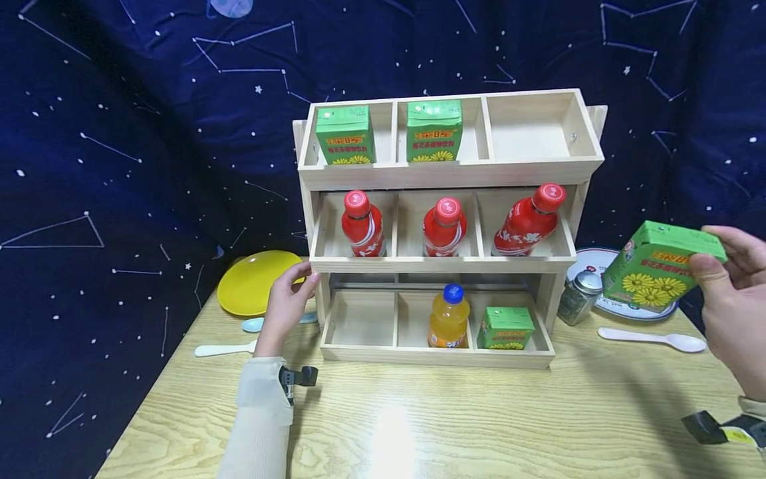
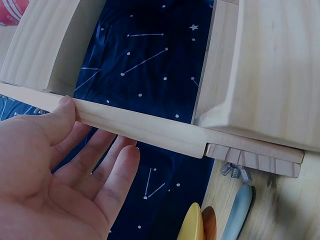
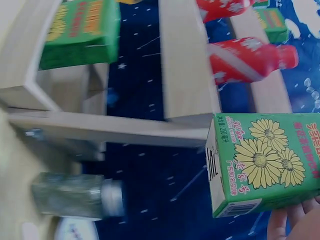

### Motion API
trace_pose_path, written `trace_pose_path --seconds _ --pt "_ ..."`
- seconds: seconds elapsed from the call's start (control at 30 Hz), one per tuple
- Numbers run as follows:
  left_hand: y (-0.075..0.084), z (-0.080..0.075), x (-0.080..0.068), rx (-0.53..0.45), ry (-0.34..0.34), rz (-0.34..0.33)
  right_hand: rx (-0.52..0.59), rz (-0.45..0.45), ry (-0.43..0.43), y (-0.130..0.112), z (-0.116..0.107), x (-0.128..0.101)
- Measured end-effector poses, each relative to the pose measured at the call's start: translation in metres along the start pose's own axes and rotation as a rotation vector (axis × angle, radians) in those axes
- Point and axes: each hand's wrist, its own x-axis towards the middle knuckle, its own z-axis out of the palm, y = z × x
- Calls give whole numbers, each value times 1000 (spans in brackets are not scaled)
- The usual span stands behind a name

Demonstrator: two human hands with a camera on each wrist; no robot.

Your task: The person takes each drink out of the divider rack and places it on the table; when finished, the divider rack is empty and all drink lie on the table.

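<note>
In the head view a three-tier wooden rack stands on the table. My left hand is at its left side; in the left wrist view the thumb lies on the side post and the fingers are behind it. My right hand grips a green juice carton with yellow flowers, to the right of the rack and above the table. Similar cartons occupy the top tier's left and middle compartments. The top right compartment holds nothing.
Red bottles fill the middle tier, the right one tilted. Below are an orange-drink bottle and a small green carton. A yellow plate and spoons lie left; a shaker jar, white plate and spoon right.
</note>
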Motion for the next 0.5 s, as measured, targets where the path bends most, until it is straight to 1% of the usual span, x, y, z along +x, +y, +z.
trace_pose_path --seconds 0.07,0.1,0.13,0.17,0.23,0.27,0.3,0.37,0.4,0.47,0.5 --pt "0 0 0 -4 -2 -1 111 59 12 12 -2 -7" --pt "0 0 0 -3 -3 -2 150 86 20 18 -3 -10" --pt "0 0 -1 2 -4 -4 94 105 18 23 -3 -14" --pt "0 0 -1 3 -4 -6 137 136 26 28 -4 -18" --pt "1 0 -1 2 0 -11 102 179 23 37 -5 -25" --pt "1 0 -1 6 0 -13 77 201 17 42 -5 -28" --pt "1 0 -1 10 2 -16 23 210 6 46 -5 -31" --pt "2 0 -1 6 5 -17 1 232 -30 55 -7 -37" --pt "2 0 -1 4 5 -16 -39 229 -60 60 -7 -40" --pt "1 0 -1 7 2 -15 -22 239 -111 69 -9 -45" --pt "2 0 -1 4 2 -13 -39 233 -141 73 -9 -48"
